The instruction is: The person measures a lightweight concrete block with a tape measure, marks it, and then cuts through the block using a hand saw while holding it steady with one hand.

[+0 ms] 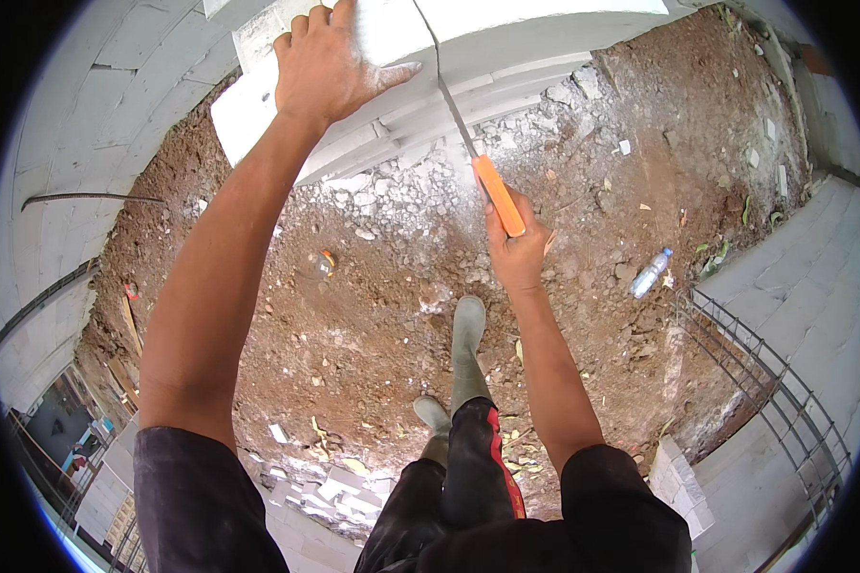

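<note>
My left hand (328,62) holds a white block (516,24) at the top of the head view, fingers bent on it and thumb stretched along its near edge, dusted white. My right hand (512,244) is closed round the orange handle (497,194) of a hand saw. The saw's thin metal blade (449,95) runs up into a dark cut line in the block, right of my left thumb. More white slabs (397,134) lie stacked under the block, with pale rubble (363,201) at their foot.
My boots (468,344) stand on dirt with scattered debris. A plastic bottle (648,275) lies at right, near a rebar cage (764,372) and pale block walls (803,277). At left are a block wall (129,115), a bent bar (96,197) and wood strips (129,325).
</note>
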{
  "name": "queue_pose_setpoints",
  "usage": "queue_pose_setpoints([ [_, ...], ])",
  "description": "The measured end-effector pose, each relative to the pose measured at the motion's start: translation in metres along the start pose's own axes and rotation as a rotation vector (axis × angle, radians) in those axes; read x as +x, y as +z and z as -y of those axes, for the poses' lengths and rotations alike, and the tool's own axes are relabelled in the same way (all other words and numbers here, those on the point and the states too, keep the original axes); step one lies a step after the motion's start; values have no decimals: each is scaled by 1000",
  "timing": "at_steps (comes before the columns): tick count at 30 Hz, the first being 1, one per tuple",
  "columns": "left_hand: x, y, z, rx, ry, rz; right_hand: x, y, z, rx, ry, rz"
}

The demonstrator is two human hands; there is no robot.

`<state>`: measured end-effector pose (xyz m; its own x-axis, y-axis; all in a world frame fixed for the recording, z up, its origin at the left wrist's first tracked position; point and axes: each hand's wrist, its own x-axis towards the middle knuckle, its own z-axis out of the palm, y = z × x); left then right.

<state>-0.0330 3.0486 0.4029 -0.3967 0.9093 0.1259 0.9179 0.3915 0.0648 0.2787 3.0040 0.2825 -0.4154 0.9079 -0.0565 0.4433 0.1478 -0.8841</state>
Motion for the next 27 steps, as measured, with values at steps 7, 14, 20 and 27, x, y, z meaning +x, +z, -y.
queue_pose_setpoints([
  [7, -17, 16, 35, 144, 25, -65, -116, -54, -15, -82, -118, -11],
  [14, -3, 22, 17, 163, -50, -58, 58, 8, 54, -24, 145, 103],
  [20, -17, 8, 35, 100, 73, -33, -77, -58, -15, 1, -52, 14],
  [27, -11, 16, 32, 75, 97, -26, -40, -26, 32, 89, 75, 80],
])
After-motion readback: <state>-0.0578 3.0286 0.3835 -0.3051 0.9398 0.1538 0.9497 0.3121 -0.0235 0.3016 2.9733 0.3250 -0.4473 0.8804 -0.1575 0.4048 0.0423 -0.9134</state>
